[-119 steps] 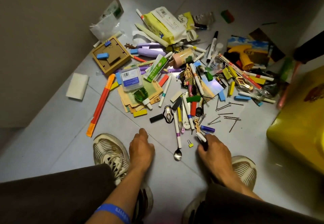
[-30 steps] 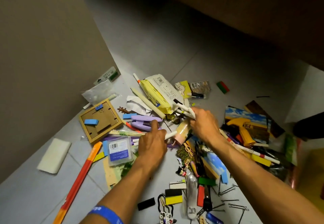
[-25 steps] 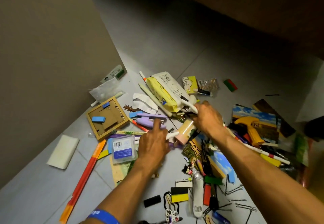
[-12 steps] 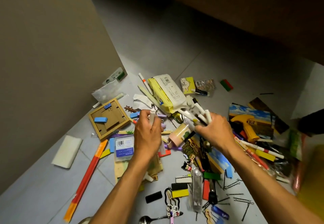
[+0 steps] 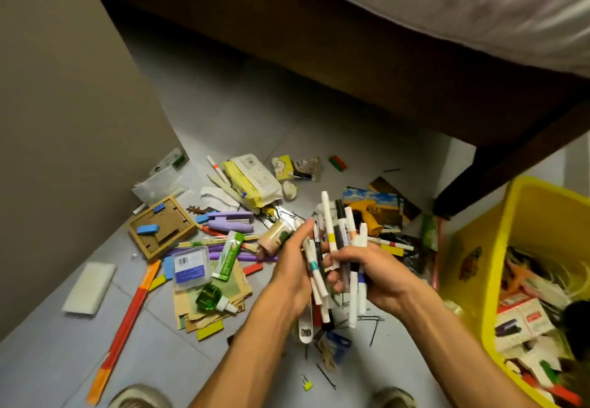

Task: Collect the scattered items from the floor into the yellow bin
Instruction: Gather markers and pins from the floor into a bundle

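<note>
Grey floor tiles (image 5: pixel 223 114) run beside a wall and under a dark bed frame (image 5: pixel 351 56), and lots of small things lie all over them. Both hands are up in front, above the mess. The left hand (image 5: pixel 292 267) and the right hand (image 5: pixel 373 275) are wrapped together around one big bunch of pens (image 5: pixel 335 248), so each grip is closed tight on that bunch. The pens stand almost straight up, with the tips pointing away from the person and a few ends hanging down below the hands.

The yellow bin (image 5: pixel 498 248) sits on the floor to the right of the hands, near the bed leg, and it already has stuff inside. The right hand is the one closer to it. So I think the bunch needs to swing right and go over the near yellow edge, then drop in. The pens are long and loose, so one could slip out on the way.

Many things are left to pick up, like the purple stapler (image 5: pixel 230 220), the green tube (image 5: pixel 229 256) and the long orange stick (image 5: pixel 127 321).
</note>
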The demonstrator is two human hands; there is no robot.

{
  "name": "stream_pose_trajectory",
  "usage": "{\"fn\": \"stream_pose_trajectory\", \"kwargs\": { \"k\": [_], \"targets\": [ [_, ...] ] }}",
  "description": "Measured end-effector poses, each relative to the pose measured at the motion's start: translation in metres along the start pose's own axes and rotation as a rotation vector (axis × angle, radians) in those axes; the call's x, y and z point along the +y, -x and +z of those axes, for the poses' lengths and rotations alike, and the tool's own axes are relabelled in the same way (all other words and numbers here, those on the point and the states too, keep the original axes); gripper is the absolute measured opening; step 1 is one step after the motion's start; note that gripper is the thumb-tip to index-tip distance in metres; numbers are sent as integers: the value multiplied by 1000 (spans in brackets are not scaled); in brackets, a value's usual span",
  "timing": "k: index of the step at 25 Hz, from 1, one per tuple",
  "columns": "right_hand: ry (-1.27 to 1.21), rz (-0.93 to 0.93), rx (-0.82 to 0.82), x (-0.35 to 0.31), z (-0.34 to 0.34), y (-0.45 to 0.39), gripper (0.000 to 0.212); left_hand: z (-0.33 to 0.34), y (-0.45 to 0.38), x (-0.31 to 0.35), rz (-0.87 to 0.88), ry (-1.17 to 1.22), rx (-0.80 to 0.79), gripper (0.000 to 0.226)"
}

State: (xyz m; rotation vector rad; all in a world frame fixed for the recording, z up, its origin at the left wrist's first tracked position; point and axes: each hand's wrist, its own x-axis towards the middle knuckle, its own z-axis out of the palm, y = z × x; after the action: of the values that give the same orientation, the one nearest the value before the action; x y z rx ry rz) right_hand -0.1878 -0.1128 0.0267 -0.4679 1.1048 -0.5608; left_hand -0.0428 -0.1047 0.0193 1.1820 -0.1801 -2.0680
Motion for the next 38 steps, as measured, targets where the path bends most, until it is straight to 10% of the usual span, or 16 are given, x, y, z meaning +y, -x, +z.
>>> {"fn": "stream_pose_trajectory", "kwargs": {
  "k": [5,13,16,23,32,38],
  "targets": [
    [412,-223,278,-13,-22,81,18,93,29,-38,67,-161,18,40],
    [-351,-288,509,-44,-160,243,20,272,46,-106,-160,-312,-190,48],
    [-481,-309,475,-35,-184,268,61,276,38,-114,-119,-323,-203,74],
    [-539,-406,473,-16,-174,265,57,236,43,-110,42,-297,-168,66],
    [-267,-145,340,33,-86,118,24,48,16,-73,119,-346,329,33],
    [851,133,700,129,-99,21,11,-38,-40,-125,125,-1262,343,30]
  ]
}}
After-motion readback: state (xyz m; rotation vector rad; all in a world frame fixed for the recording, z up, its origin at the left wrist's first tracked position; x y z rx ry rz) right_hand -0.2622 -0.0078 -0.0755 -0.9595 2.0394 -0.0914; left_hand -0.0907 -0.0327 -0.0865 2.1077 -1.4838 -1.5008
